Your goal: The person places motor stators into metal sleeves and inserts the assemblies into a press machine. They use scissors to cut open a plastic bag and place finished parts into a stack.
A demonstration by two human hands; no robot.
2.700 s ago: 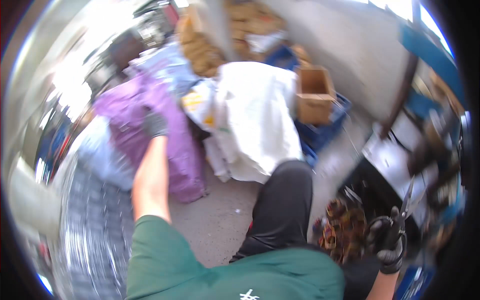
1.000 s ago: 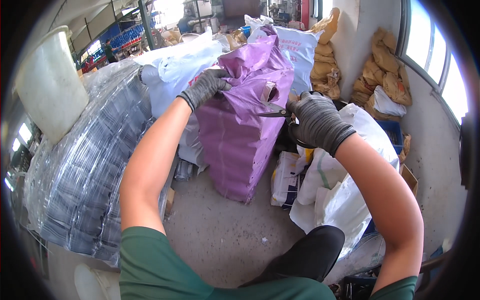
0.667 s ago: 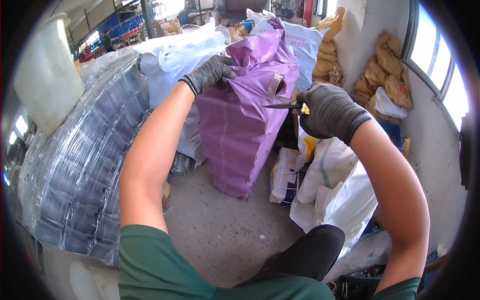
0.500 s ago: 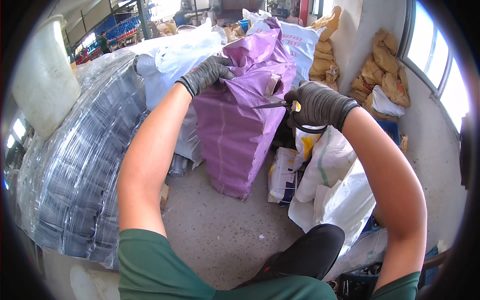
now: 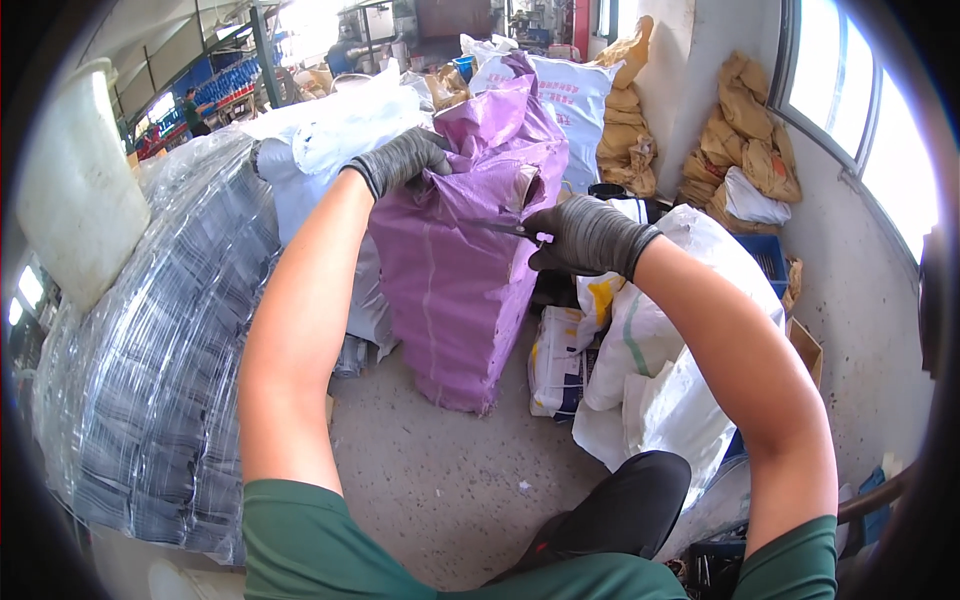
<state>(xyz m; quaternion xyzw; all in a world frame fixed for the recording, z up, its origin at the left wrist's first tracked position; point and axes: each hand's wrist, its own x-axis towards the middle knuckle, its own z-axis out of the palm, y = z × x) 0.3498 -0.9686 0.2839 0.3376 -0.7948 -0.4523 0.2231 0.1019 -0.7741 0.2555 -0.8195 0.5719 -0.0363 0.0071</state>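
The scissors (image 5: 503,229) lay sideways at the front of the purple sack (image 5: 455,300), pointing left, just under a ragged hole (image 5: 525,183) near its right edge. The right grip (image 5: 585,235) was closed around their handles and was nearer to the hole than the left grip (image 5: 405,160), which pinched the sack's cloth up by its left edge. The sack stood tall on the floor (image 5: 420,490), its long side running up and away from the person. (I could not tell if the blade had gone into the cloth.) The left fingers were near the tip, a bit above it, so they and the cloth folds were the closest things in the way. A big white sack (image 5: 660,415) sat toward the floor's right edge, by the wall (image 5: 850,320), and a plastic-wrapped stack (image 5: 150,380) stood on the left.
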